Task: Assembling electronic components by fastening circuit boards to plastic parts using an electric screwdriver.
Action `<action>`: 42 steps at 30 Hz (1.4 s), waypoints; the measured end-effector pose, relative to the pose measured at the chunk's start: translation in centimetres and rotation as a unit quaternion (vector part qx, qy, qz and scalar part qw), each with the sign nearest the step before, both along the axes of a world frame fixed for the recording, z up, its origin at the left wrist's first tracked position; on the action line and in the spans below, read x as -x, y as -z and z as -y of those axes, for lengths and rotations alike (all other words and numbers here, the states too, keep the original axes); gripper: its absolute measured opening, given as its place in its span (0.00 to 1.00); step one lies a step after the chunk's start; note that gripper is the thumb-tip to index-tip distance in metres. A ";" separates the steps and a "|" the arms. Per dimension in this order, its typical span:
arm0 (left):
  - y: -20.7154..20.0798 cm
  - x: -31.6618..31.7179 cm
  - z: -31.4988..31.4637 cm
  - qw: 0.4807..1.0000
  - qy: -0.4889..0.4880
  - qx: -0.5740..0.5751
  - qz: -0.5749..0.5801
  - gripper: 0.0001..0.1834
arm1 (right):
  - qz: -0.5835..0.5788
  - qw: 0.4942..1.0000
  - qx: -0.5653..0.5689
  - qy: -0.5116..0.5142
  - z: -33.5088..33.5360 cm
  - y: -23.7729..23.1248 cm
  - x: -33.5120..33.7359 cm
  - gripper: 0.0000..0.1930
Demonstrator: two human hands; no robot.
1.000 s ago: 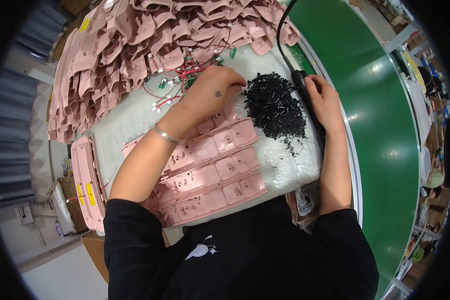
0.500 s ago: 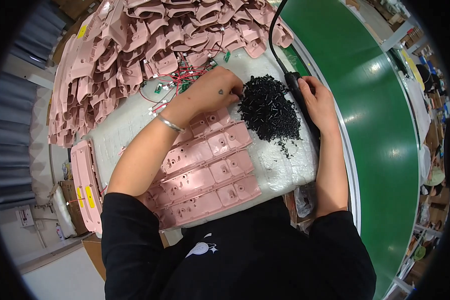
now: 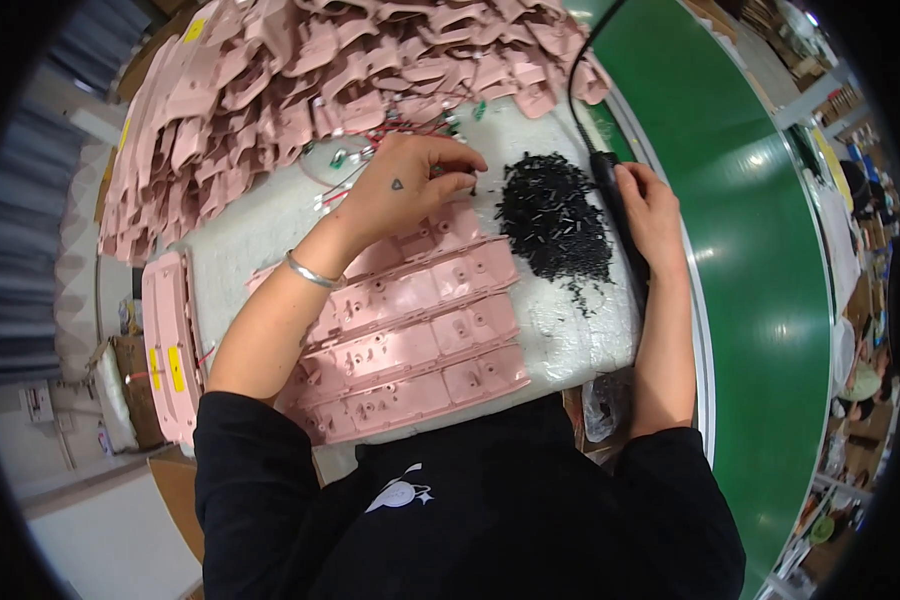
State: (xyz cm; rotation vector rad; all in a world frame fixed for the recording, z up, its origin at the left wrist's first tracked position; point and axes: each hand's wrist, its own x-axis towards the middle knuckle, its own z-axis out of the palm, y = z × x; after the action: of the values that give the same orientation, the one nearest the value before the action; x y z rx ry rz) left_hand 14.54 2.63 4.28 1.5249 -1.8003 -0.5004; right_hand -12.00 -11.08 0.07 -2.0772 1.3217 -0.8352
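Two hands are busy: we seem to be at the step of handling single small pieces, which calls next for a careful, steady pinch. Our left hand (image 3: 400, 187), fingers nearly closed, appears to pinch a dark bit (image 3: 473, 188) just left of the black pile (image 3: 555, 222). Our right hand (image 3: 655, 212) wraps a corded black tool (image 3: 616, 200) right of that pile. Pink panels (image 3: 410, 336) lie at near left.

- Blocked on the far side by heaped pink shells (image 3: 260, 90).
- Open leftward across bare white padding (image 3: 220, 260).
- Narrow between left hand (image 3: 402, 190) and pile of small black parts (image 3: 553, 222).
- Hemmed in rightward by black tool (image 3: 614, 200) in right hand (image 3: 656, 215), plus cord (image 3: 571, 92).
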 end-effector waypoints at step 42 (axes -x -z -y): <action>1.5 1.4 -14.6 0.950 -0.264 -0.123 0.117 0.07 | -0.001 0.999 -0.045 -0.027 1.8 0.7 1.2 0.21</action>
State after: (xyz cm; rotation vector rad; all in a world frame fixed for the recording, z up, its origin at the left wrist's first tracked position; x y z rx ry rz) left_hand 13.16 17.27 2.83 2.2254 -1.4370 -0.2934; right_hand -13.22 -12.85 -0.60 -2.0340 1.2750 -0.7373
